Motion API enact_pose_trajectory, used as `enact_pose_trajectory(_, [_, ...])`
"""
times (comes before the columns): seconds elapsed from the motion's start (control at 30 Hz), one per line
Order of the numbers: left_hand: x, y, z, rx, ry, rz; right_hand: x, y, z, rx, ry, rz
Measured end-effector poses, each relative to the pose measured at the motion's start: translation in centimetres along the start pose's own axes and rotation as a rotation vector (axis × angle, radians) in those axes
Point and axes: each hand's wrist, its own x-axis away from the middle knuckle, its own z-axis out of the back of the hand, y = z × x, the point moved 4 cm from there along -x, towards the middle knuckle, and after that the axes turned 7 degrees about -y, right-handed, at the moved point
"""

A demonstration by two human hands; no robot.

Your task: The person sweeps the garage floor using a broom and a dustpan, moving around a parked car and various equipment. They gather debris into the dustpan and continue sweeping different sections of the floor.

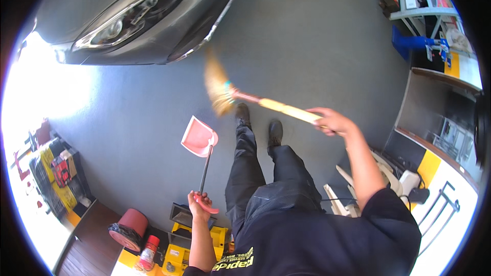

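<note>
Floor (317,51) runs wide R of car (138,13); R grip (332,121), arm (362,161) out, clasps broom (281,108) nr car's edge (208,37), L grip (198,204) dustpan (198,138).

Yellow lettering (233,262), one large word with smaller lines, stands on the black shirt (327,240).

1 broom (248,97), 1 dustpan (198,136), 2 hands (332,121). Also 2 shoes (275,133), 1 car (176,28), 1 bin (134,220), 1 red canister (148,253), 1 rack (420,13). Rack items too cluttered to count.
</note>
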Motion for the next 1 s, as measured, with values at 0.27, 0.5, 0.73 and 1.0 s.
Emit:
enact_pose_trajectory(0.27, [1.3,4.4,0.5,-0.053,0.013,0.067,-31.6,-4.3,-19.2,-0.129,-0.144,0.015])
enact_pose_trajectory(0.5, [1.2,6.3,0.5,-0.191,-0.006,0.154,-36.5,-9.3,-10.3,-0.535,0.131,0.023])
enact_pose_trajectory(0.73, [0.5,6.6,-6.4,-0.445,-0.003,0.162,-25.2,-5.6,13.2,-0.854,0.369,0.18])
enact_pose_trajectory(1.0, [2.6,2.8,-18.5,-0.565,-0.127,0.096,-10.2,11.7,28.6,-1.141,0.463,0.287])
